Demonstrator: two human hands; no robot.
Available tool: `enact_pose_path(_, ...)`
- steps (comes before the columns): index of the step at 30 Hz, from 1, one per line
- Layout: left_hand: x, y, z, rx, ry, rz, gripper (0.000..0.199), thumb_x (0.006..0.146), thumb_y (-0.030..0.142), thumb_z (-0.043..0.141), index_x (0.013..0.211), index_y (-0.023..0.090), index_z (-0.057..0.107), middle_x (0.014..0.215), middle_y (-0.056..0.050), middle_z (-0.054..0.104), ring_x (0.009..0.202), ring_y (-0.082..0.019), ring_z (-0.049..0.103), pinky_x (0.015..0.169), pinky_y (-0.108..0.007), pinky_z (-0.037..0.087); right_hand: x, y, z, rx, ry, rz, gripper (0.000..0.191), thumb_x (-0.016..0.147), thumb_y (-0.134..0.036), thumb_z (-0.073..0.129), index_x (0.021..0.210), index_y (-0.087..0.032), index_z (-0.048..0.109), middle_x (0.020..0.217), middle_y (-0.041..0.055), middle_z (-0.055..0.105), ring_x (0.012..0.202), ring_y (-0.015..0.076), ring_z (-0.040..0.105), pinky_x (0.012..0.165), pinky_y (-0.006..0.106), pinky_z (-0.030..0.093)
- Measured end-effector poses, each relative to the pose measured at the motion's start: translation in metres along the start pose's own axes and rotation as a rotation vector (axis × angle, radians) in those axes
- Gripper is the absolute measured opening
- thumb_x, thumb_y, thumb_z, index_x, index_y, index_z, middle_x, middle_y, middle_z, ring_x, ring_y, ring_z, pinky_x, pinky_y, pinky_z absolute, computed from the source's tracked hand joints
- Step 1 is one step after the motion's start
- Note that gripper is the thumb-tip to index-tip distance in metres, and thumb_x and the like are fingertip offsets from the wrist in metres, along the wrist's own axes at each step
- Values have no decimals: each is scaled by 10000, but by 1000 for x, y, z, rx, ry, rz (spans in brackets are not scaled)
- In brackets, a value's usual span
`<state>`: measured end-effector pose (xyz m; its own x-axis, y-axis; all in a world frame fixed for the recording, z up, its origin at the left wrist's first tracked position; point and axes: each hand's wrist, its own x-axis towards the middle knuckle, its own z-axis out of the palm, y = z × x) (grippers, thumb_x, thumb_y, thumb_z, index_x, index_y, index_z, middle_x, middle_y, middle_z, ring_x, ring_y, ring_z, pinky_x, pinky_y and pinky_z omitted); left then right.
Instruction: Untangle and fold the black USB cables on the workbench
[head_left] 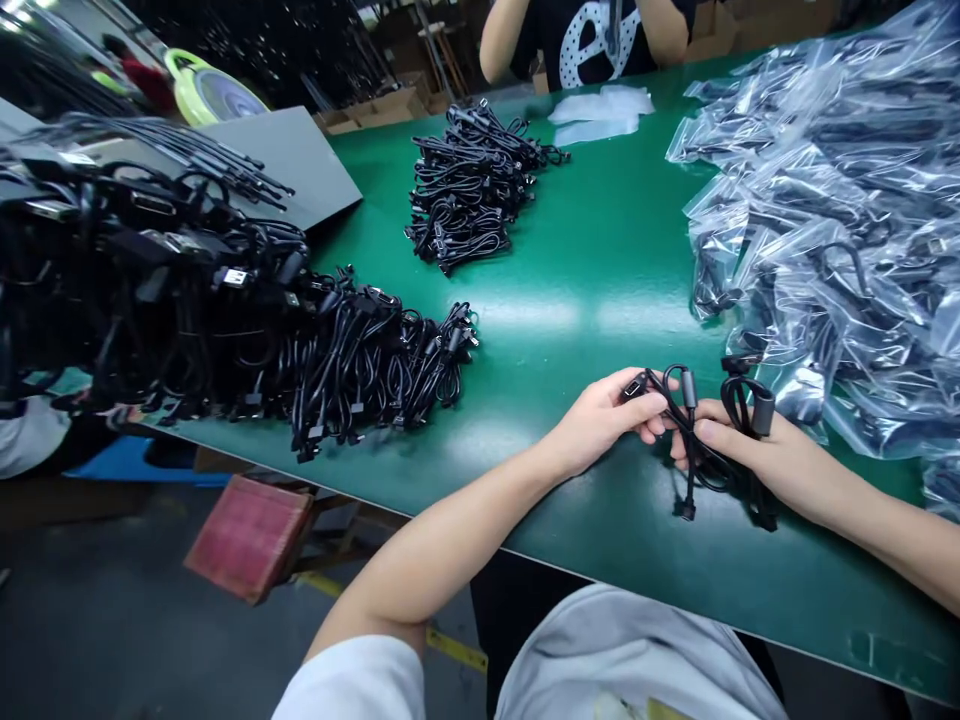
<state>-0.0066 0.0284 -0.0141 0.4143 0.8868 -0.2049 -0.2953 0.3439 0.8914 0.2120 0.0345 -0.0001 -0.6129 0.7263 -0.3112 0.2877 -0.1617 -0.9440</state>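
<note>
Near the table's front edge, my left hand (611, 415) pinches a coiled black cable (688, 400) close to its connector end. Beside it, my right hand (750, 450) is closed round a second looped black cable (742, 395) with a thick cylindrical lump, and its fingers also touch the first one. Both bundles hang just above the green table (592, 250), their plugs pointing down. Parts of the cables are hidden behind my fingers. To the right of my right hand lies a heap of clear plastic bags (847, 220) with dark cables inside.
Piles of black cables (375, 350) cover the left side, and another cable pile (472, 185) sits mid-table. White plastic sheets (604, 112) lie before a person (592, 40) across the table. A grey box (300, 160), a green fan (217, 90) and a red stool (251, 535) are at left.
</note>
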Motion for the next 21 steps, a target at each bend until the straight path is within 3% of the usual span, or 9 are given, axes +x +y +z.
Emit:
enact_pose_path(7,-1,4,3,24,158,62,593,765,384,841,1226,190,524,802,47,601,635,-72,596,572,-207,483,-1,3,2,70,17,88,448,957,-631,556,909,-222,731,874,39,735,794,204,655,772,316,502)
enact_pose_path(12,-4,7,5,21,175,158,649,742,422,861,1218,220,469,841,39,619,659,-84,623,606,-224,520,-1,3,2,107,25,151,487,917,-671,588,915,-207,736,915,70,759,790,219,656,752,338,507)
enact_pose_path(16,-4,6,4,38,160,163,599,759,420,848,1182,215,476,844,30,622,667,-84,614,616,-226,512,0,7,3,118,23,139,464,933,-652,579,924,-214,731,925,63,759,785,213,652,756,342,503)
enact_pose_path(21,-6,6,1,96,138,175,527,816,402,793,1216,212,507,889,7,625,739,-101,604,666,-238,486,0,11,4,111,26,13,394,983,-579,545,872,-229,689,827,8,699,694,160,566,691,300,449)
